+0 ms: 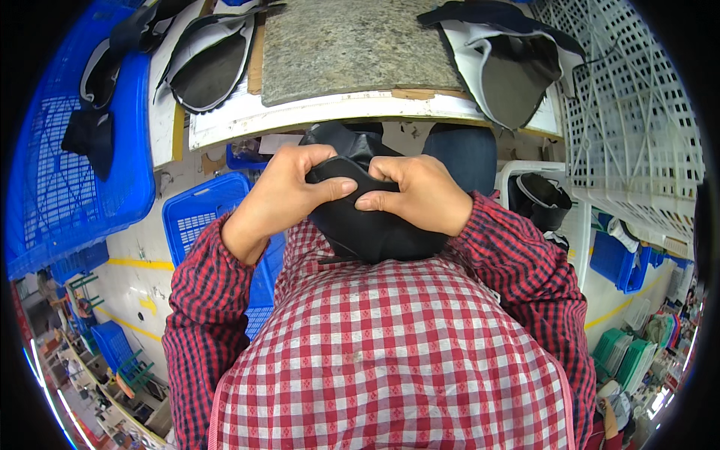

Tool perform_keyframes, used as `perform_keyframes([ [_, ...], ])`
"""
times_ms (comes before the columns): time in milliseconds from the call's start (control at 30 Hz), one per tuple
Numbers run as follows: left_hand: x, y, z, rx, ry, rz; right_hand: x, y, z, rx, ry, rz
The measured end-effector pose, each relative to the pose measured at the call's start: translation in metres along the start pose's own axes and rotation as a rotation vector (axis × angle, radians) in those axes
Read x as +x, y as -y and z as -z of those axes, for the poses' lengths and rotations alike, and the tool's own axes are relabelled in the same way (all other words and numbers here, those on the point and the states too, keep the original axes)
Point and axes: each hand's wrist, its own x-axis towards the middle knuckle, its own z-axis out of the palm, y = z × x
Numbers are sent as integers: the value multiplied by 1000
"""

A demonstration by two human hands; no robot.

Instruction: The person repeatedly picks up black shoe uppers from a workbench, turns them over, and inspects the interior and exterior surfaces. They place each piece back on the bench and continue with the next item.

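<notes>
A black shoe upper (379,234), smooth like leather, is held in front of my body, over the lap of my checked apron. My left hand (285,189) pinches its edge on the left side, thumb on the near face and fingers curled behind. On the right, my right hand (426,192) grips the same edge, and its thumb points at the left one. Between the two thumbs the edge dips and bends. Part of the upper's far side bulges beyond my hands, close to the table's front edge. The fingertips behind the edge are hidden.
A white worktable (307,114) in front carries a grey stone slab (360,56). White-lined dark uppers lie to its left (208,69) and right (517,71). Blue crates (199,206) stand at the left. A tall white plastic basket (630,112) rises at the right, near a white bin (577,232).
</notes>
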Motion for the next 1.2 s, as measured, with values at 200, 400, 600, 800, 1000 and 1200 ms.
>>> perform_keyframes([
  [200, -6, -5, -11, -55, -51, 66, 1, -19, 23, 423, 266, -28],
  [400, -2, -10, -10, -33, 25, 26, 17, -49, 31, 718, 374, -23],
  [600, 1, -12, -14, 7, 60, 3, 15, -37, 24, 816, 390, -90],
  [800, 1, 0, -25, 306, -217, -78, -7, -11, 1, -173, -411, 289],
  [1000, -6, 8, -6, 18, -133, -51, 9, -16, 3, 227, 44, 68],
  [1200, -25, 33, 7, -286, -134, -38, 2, -2, -2, -72, -166, 114],
])
